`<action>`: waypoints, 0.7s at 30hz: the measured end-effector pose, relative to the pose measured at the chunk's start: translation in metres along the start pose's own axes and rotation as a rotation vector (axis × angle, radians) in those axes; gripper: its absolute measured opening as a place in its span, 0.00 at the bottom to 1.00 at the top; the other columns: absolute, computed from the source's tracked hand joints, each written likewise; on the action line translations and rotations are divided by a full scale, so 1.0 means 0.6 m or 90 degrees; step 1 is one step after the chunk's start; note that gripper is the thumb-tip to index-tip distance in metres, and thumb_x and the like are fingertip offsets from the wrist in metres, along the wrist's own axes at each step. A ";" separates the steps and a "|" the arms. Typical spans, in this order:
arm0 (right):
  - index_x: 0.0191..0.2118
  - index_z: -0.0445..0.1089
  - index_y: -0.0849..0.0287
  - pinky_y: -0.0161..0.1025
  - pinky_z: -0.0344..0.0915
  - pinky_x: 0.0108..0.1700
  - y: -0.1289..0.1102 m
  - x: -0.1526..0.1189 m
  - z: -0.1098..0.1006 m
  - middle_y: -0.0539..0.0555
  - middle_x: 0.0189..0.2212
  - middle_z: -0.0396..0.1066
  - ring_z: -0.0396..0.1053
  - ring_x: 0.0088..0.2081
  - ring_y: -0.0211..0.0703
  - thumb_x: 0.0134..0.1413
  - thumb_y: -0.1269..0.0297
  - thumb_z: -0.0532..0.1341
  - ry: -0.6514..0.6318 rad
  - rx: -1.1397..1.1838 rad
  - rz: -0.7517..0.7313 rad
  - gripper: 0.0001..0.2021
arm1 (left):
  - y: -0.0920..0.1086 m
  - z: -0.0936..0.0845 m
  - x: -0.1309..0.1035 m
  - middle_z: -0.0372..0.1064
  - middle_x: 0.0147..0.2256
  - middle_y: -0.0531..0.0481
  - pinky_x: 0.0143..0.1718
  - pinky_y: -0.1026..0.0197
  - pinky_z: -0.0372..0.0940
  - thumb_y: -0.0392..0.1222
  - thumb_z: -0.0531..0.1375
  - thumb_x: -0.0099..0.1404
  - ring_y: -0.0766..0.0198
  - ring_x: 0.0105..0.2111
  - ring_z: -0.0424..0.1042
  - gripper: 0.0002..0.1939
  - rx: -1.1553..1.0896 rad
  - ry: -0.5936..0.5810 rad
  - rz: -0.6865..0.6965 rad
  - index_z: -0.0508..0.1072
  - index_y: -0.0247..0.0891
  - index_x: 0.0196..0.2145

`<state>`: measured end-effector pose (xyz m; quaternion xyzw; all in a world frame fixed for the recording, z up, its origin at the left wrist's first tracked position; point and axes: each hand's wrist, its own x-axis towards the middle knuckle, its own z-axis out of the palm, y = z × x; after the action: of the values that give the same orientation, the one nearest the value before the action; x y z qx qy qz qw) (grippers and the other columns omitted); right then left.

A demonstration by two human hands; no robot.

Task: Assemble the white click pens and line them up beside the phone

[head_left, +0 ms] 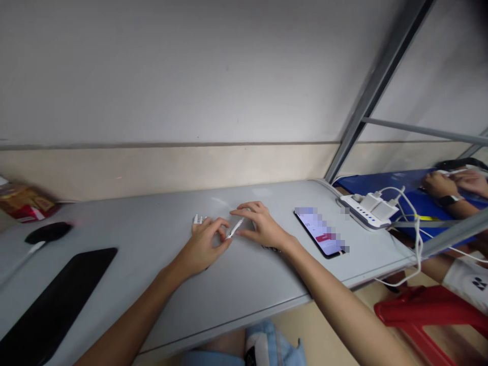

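My left hand [208, 244] is closed in a pinch on the lower end of a thin white stick-like piece [235, 227], which slants up to the right. Its exact kind is too small to make out. My right hand [265, 226] curves around the upper end of the piece, thumb and forefinger apart; whether the thumb touches it I cannot tell. Several small white pieces [198, 219] lie just behind my left hand, partly hidden by it. Under my right wrist, small dark things [271, 248] show only in part.
A phone [320, 233] with a lit screen and a power strip [364, 212] with chargers and white cables stand right. At left are a long black mat [57, 305], a black oval object [48, 232] and a red-gold package [26, 202]. Another person's hands [453, 182] are beyond the metal frame.
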<state>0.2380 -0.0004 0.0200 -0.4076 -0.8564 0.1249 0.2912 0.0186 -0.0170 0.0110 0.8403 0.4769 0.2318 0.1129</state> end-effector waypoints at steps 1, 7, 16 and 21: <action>0.57 0.66 0.46 0.45 0.55 0.54 -0.001 0.001 -0.002 0.54 0.54 0.67 0.58 0.56 0.48 0.58 0.57 0.62 -0.013 0.011 -0.013 0.21 | 0.002 -0.002 0.000 0.71 0.32 0.56 0.50 0.53 0.53 0.46 0.56 0.64 0.60 0.41 0.68 0.11 -0.011 0.009 0.008 0.67 0.44 0.44; 0.41 0.75 0.57 0.38 0.60 0.45 0.003 0.005 -0.002 0.55 0.37 0.75 0.67 0.40 0.42 0.62 0.59 0.57 -0.012 0.111 0.043 0.11 | -0.005 -0.008 0.004 0.72 0.39 0.50 0.50 0.53 0.54 0.50 0.55 0.66 0.59 0.42 0.67 0.12 0.016 0.032 0.004 0.70 0.42 0.42; 0.27 0.70 0.60 0.34 0.49 0.26 0.016 0.006 0.001 0.47 0.19 0.57 0.53 0.22 0.34 0.59 0.44 0.54 -0.046 0.408 0.184 0.24 | -0.005 -0.012 0.006 0.72 0.38 0.48 0.45 0.55 0.54 0.45 0.46 0.72 0.59 0.41 0.66 0.14 0.093 0.063 0.017 0.69 0.40 0.43; 0.26 0.69 0.61 0.35 0.45 0.24 0.015 0.007 0.000 0.45 0.17 0.54 0.49 0.19 0.32 0.59 0.41 0.52 -0.103 0.524 0.237 0.27 | -0.008 -0.009 0.005 0.71 0.39 0.48 0.44 0.54 0.53 0.44 0.43 0.73 0.58 0.41 0.65 0.15 0.129 0.061 0.031 0.67 0.40 0.42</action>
<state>0.2414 0.0084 0.0177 -0.3940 -0.6675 0.5365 0.3337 0.0137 -0.0122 0.0147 0.8466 0.4825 0.2246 -0.0011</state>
